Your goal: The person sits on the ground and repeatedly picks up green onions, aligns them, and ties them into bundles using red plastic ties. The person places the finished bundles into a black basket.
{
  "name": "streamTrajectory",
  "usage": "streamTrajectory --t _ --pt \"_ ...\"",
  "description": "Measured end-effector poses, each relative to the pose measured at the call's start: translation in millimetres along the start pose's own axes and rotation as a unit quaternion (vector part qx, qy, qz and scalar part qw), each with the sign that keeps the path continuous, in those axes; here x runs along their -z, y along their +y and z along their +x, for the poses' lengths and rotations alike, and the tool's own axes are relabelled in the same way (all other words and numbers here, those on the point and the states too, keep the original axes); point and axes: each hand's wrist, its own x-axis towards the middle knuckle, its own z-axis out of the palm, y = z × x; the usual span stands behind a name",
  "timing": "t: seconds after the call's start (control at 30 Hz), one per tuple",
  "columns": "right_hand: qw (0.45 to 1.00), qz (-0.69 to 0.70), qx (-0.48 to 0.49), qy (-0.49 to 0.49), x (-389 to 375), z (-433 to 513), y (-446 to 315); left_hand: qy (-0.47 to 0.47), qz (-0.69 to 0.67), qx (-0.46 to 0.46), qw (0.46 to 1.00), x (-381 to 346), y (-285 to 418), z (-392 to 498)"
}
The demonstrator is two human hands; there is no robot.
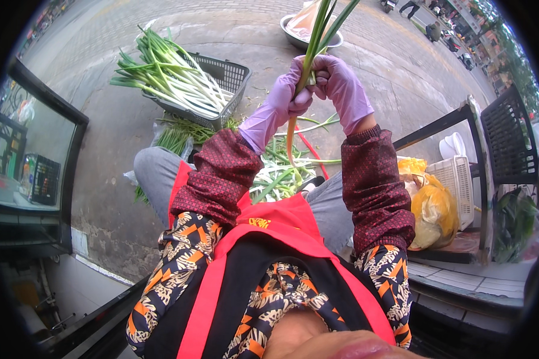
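Observation:
Both my hands wear thin purple gloves and are raised in front of me around one long green onion (315, 38). My left hand (288, 96) is wrapped around the stalk, whose pale lower end hangs below the fist. My right hand (339, 83) is closed against the same stalk on its right side, with a bit of pale leaf showing between the two hands. Whether it grips the stalk or only an outer leaf is hidden by the fingers. Beneath, a pile of peeled leaves and trimmings (276, 181) lies on the ground between my legs.
At the front left, a dark plastic basket (236, 74) holds a stack of green onions (184, 85). Thin green stalks (175, 140) lie beside it. A metal basin (336, 41) with a plastic bag stands ahead. On the right are yellow bags (435, 213), a white crate (458, 188) and a dark-framed stand (478, 134).

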Motion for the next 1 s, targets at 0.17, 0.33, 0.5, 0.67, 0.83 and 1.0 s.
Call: streamTrajectory --t 0.17,0.33,0.5,0.67,0.83,1.0 --pt "0.969 -0.027 0.137 0.206 55 32 -9 0.075 0.154 0.048 0.984 11 -11 -22" --pt "0.835 -0.544 -0.067 0.047 66 -10 -1 0.109 0.161 -0.005 0.981 25 -10 -29" --pt "0.691 -0.528 0.495 0.001 41 -35 -96 0.101 0.219 0.03 0.97 24 -15 -31" --pt "0.476 -0.729 0.48 -0.109 35 -24 -141 0.054 0.26 0.055 0.963 26 -19 -43" --pt "0.561 -0.74 0.351 -0.119 55 -24 -152 0.0 0.217 0.03 0.976 36 -21 -58" --pt "0.683 -0.662 0.301 -0.078 83 -19 -177 0.034 0.249 0.008 0.968 57 -25 -77"
